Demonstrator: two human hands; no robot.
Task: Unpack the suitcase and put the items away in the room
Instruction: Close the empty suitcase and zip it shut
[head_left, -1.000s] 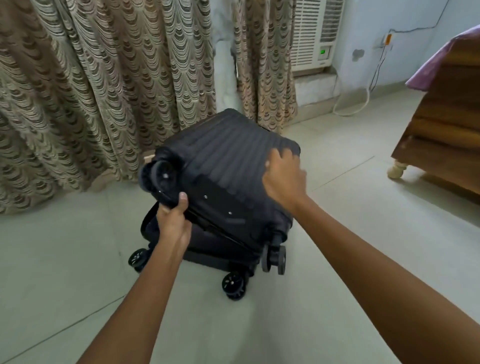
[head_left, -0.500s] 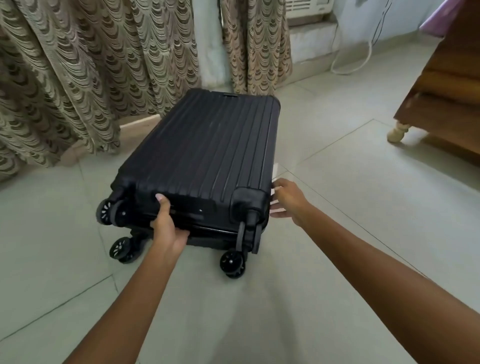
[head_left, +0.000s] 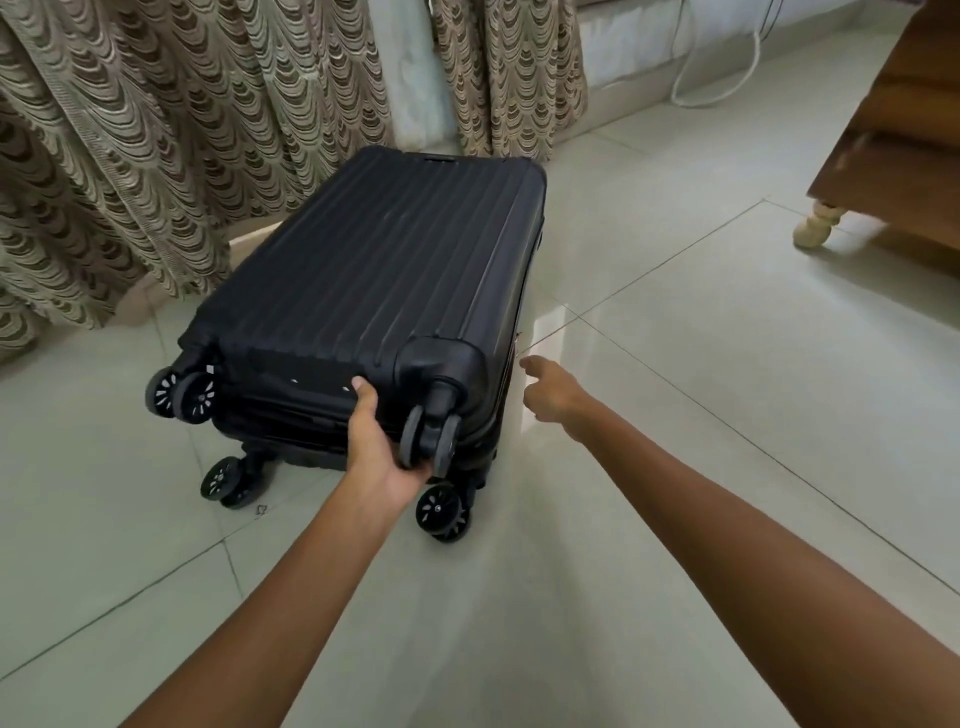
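A black ribbed hard-shell suitcase (head_left: 384, 275) lies flat on the tiled floor, closed, with its wheels toward me. My left hand (head_left: 382, 447) grips its bottom end between the wheels, thumb on the upper shell and fingers hidden underneath. My right hand (head_left: 553, 392) hovers just off the suitcase's right side near the zip seam, holding nothing, one finger reaching toward the shell, the others loosely curled.
Patterned beige curtains (head_left: 171, 130) hang right behind and left of the suitcase. A wooden piece of furniture with a pale turned leg (head_left: 815, 226) stands at the right. A white cable (head_left: 727, 78) runs along the far wall. Tiled floor lies open in front and to the right.
The suitcase went from tilted up to flat on the floor. My right hand came off its top and dropped to its right side. My left hand shifted right along the bottom end.
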